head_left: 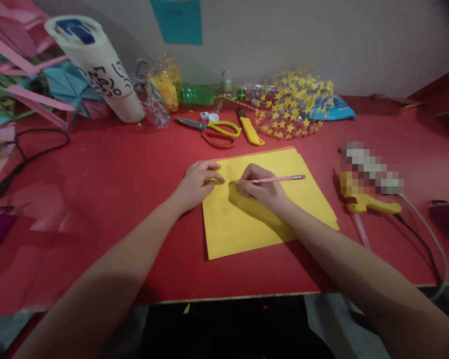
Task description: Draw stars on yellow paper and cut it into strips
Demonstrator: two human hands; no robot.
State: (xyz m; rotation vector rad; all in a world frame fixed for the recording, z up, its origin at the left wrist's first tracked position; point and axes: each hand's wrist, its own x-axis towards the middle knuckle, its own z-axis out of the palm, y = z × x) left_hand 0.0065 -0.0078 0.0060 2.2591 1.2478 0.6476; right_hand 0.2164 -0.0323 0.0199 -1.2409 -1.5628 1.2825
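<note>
Yellow paper lies a little slanted on the red table, with an orange edge showing beneath it. Faint pencil outlines run down its left part. My right hand is closed around a pink pencil, whose tip end is near a small dark shape on the paper. The pencil's eraser end points right. My left hand rests on the paper's upper left edge with its fingers apart and nothing in them.
Scissors and a yellow cutter lie behind the paper. A star-covered clear ball and a green bottle are farther back. A yellow glue gun sits right; a white tumbler leans at back left.
</note>
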